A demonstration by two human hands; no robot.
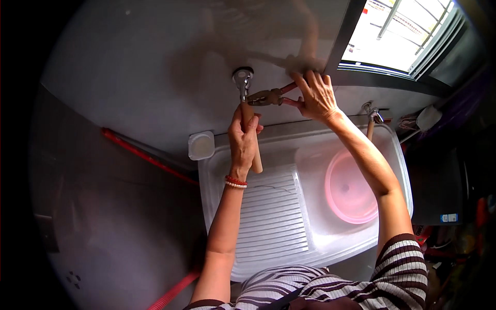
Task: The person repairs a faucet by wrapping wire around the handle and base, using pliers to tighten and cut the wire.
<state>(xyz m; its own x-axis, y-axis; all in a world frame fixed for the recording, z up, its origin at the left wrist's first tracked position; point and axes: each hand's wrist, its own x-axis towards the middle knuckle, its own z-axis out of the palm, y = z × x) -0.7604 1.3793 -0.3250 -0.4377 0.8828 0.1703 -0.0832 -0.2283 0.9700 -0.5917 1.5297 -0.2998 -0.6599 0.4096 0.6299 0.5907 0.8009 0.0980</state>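
A chrome faucet (pixel 242 80) sticks out of the wall, and a short tan hose (pixel 257 161) hangs from its spout. My left hand (pixel 242 138) is wrapped round the upper part of the hose, just under the spout. Pliers (pixel 269 97) with red handles are gripped in my right hand (pixel 317 98), which rests near the wall. Their jaws point left and lie against the place where hose and spout meet. Whether the jaws pinch anything there, I cannot tell.
Below is a white laundry sink (pixel 305 227) with a ribbed washboard (pixel 268 212) and a pink basin (pixel 351 188). A small white container (pixel 201 145) sits at its back left corner. A second faucet (pixel 373 112) is at right, beneath a barred window (pixel 395 33). A red pole (pixel 150 157) leans at left.
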